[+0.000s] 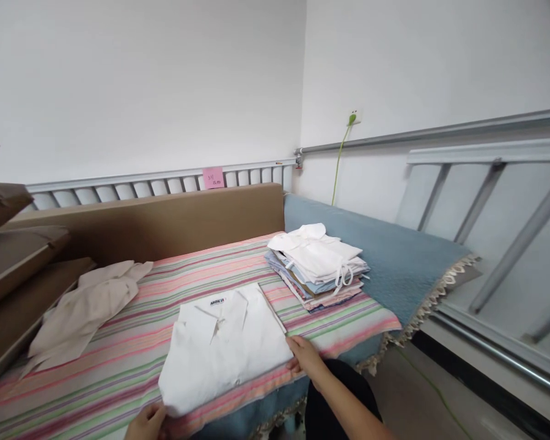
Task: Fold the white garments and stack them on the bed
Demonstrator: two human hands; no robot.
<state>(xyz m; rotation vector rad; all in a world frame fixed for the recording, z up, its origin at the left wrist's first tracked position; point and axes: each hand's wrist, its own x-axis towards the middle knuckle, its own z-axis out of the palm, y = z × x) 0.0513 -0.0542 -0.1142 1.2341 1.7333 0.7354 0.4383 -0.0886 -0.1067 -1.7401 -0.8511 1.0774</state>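
1. The room is a corner of 2 plain white walls (165, 79), with a slatted radiator (156, 186) along the back and a grey pipe (376, 142) on the right.
2. In front of me a striped cloth (132, 336) covers the seat, and on it, near its front edge, lies 1 white shirt (229, 360), folded, collar away from me, dark print inside the neck.
3. My left hand (147, 421) has its thumb and fingers closed on the shirt's near left corner; part of that hand is cut off by the picture's edge.
4. My right hand (306, 359) grips the near right corner, thumb on top.
5. I judge the step in hand to be straightening the folded shirt's near edge. A next move would call for an even hold on both corners, so the fold stays flat and the collar isn't dragged.
6. Beyond my right hand stands a pile (318, 272) of folded clothes, white on top, a pale strap hanging off its side.
7. To the left, 1 beige garment (91, 305) lies loosely beside stacked cushions (18, 256).
8. A brown backrest (174, 226) runs behind; a fringed blue throw (376, 244) covers the right end.
9. A pink note (213, 178) sits above the backrest, its writing too small for me to read surely. A green cord (337, 168) hangs from the wall socket.
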